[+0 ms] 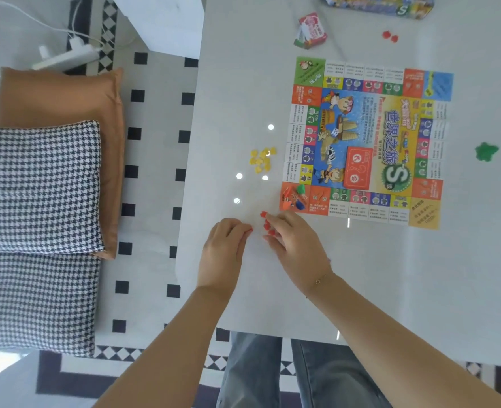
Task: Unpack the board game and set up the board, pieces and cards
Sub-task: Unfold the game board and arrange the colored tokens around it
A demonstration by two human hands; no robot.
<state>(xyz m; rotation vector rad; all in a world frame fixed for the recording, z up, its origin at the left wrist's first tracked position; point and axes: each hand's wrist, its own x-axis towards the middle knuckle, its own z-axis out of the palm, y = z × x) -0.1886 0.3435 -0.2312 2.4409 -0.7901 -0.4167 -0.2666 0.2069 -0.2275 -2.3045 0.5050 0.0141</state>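
Note:
The colourful game board [367, 142] lies flat on the white table [361, 275]. Pawns [294, 198] stand on its near-left corner square. A red card stack [358, 167] rests on the board's centre. Small red pieces [265, 220] lie just off that corner. My right hand [296, 245] touches them with curled fingertips. My left hand [225, 248] sits beside it, fingers curled, pinching a red piece at its tip. A yellow pile [262, 160] lies left of the board, a green pile [486, 151] to its right.
Two red pieces [389, 36], a pink card pack [311, 30] and the game box [381, 4] lie at the table's far side. Cushions [43, 187] sit on the floor to the left, with a power strip [66, 57] beyond.

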